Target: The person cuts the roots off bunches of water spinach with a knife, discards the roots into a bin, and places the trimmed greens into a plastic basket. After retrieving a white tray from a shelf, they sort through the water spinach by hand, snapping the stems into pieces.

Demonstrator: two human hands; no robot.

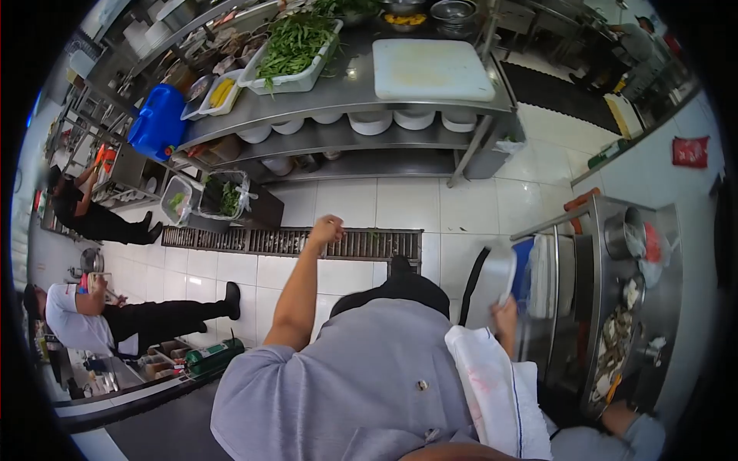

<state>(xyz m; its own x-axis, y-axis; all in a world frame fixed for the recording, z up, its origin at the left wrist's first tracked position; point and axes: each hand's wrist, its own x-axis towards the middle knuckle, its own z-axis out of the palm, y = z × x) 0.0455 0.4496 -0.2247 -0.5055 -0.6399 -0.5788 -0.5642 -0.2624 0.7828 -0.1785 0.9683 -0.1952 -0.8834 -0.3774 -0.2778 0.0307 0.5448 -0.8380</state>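
My left hand (328, 230) is held out in front of me over the floor drain grate (338, 244), its fingers curled in and nothing showing in them. Low at my right side, my right hand (505, 316) grips the edge of a pale, flat, board-like thing (493, 283). Motion blur hides its exact kind. A dark strip (473, 280) runs along its far side. Over the right of my chest hangs a white towel (492, 388) with a blue stripe and pinkish stains.
Ahead stands a steel table (354, 77) with a white cutting board (433, 69) and a crate of greens (296, 58). Lined bins (223, 196) are at its left end. A steel counter (661, 292) runs along my right. Two people (84, 315) work at left; a person's arm (619, 419) is close at lower right.
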